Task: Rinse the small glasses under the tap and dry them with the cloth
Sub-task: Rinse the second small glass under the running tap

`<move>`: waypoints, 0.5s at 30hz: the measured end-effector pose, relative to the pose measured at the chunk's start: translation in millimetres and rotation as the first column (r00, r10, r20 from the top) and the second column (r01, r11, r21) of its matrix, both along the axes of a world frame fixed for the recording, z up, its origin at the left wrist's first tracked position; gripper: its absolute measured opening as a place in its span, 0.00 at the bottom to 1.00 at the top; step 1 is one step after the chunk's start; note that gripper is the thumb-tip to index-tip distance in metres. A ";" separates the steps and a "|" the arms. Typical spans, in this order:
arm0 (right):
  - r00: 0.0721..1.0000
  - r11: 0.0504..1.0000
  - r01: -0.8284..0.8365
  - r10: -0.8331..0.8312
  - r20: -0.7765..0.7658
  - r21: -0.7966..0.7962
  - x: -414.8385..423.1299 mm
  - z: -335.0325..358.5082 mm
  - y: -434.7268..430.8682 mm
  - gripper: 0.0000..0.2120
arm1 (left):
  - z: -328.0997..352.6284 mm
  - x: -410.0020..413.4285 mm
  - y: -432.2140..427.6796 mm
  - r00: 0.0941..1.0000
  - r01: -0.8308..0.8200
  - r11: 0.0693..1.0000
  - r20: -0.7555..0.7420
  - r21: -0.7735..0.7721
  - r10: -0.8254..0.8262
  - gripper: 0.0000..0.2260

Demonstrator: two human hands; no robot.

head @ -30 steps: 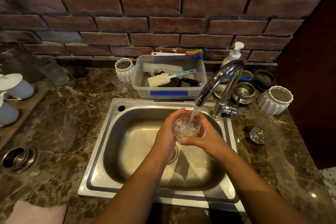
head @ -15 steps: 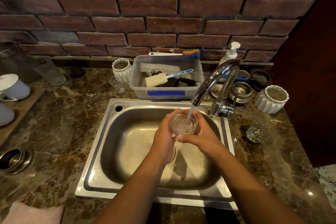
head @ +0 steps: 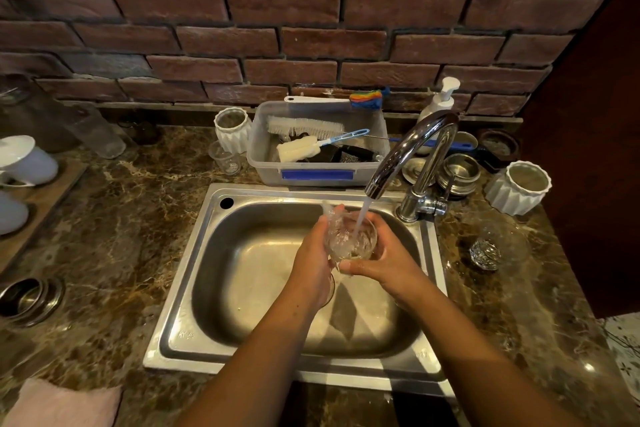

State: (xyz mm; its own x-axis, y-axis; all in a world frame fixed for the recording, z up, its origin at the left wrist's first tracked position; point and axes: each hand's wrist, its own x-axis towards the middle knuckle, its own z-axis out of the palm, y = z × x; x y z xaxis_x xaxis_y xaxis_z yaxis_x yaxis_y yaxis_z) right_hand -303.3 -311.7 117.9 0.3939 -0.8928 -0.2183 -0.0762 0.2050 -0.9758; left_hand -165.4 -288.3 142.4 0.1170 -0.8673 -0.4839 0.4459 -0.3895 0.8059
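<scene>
Now the small clear cut-glass tumbler [head: 351, 239], clasped between the curled fingers of the left hand [head: 313, 263] and right hand [head: 388, 262], has filled under the curved chrome tap [head: 412, 149] and spills past the left fingertips [head: 340, 210], so rinsing is nearly done while the pink cloth [head: 62, 402] lies untouched.

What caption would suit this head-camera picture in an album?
Rinsing: left hand and right hand hold a small glass under the running tap over a steel sink.
</scene>
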 end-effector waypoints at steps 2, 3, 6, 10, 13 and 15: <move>1.000 1.000 0.011 -0.011 0.008 0.012 -0.2 -0.3 0.7 0.39 | -3.1 1.9 -0.9 0.999 0.017 1.000 0.033 -0.023 -0.017 0.14; 1.000 1.000 0.023 -0.023 0.011 0.016 -0.7 -0.2 1.0 0.38 | -4.4 2.7 -0.8 0.998 0.024 0.999 0.055 -0.036 -0.022 0.14; 0.998 0.997 0.051 -0.053 0.037 0.059 -1.4 -2.6 5.5 0.36 | -11.3 4.7 0.6 0.998 0.035 0.998 0.051 -0.056 -0.032 0.15; 0.993 0.986 0.052 -0.067 0.092 0.155 2.3 -10.3 20.8 0.32 | -20.1 8.2 9.0 0.991 0.104 0.993 0.096 -0.060 -0.098 0.16; 0.982 0.967 0.086 -0.123 0.144 0.240 4.1 -18.8 32.8 0.31 | -26.6 9.7 21.9 0.982 0.148 0.989 0.119 -0.025 -0.144 0.19; 0.971 0.943 0.119 -0.175 0.162 0.311 5.7 -25.0 39.8 0.33 | -32.2 10.7 30.2 0.980 0.150 0.989 0.133 0.010 -0.150 0.18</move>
